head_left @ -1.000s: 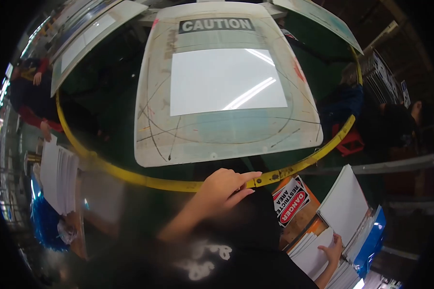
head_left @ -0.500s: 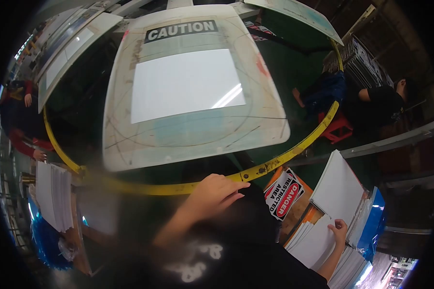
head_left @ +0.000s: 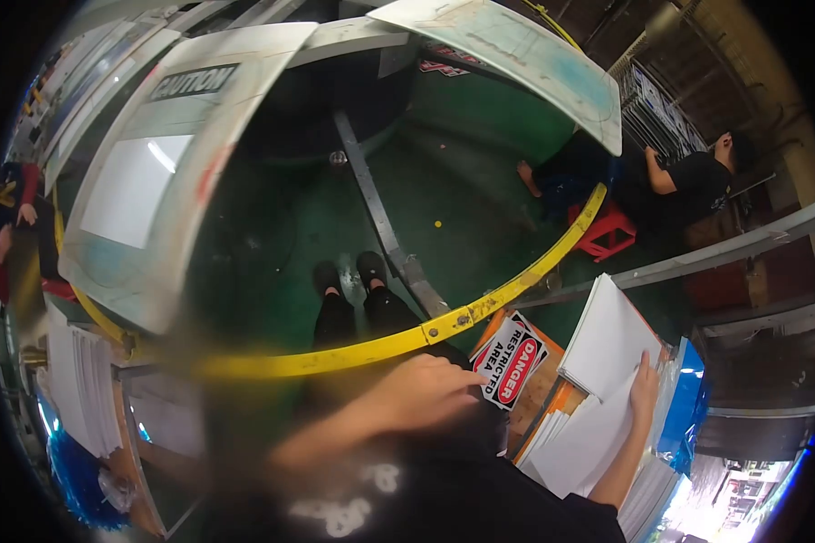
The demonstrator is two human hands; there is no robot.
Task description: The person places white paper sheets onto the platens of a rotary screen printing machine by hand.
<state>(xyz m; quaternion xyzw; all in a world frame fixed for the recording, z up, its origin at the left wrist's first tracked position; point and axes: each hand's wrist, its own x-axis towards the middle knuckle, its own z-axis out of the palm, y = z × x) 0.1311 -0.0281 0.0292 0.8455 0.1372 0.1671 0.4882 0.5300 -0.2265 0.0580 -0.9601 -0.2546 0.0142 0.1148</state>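
My left hand (head_left: 430, 385) hovers by the yellow curved rail (head_left: 362, 357), its fingers loosely stretched toward a stack of "DANGER RESTRICTED AREA" signs (head_left: 513, 360). Nothing shows in it, and its forearm is blurred. My right hand (head_left: 643, 389) grips the right edge of a white sheet (head_left: 589, 439) on the pile at lower right; its thumb is hidden. Another stack of white sheets (head_left: 611, 330) lies just above. At upper left, a pale panel (head_left: 95, 249) carries a "CAUTION" strip (head_left: 193, 82) and a white sheet (head_left: 136, 190).
A second pale panel (head_left: 516, 63) hangs at upper right. A metal bar (head_left: 371, 195) crosses low over the green floor. A person (head_left: 697, 181) sits near a red stool (head_left: 604, 233); another person (head_left: 23, 217) is at far left. White stacks (head_left: 81, 389) stand at lower left.
The CAUTION panel has swung left, and another panel has come in at upper right. My right hand has moved up along the sheets. My left hand has shifted slightly right and down.
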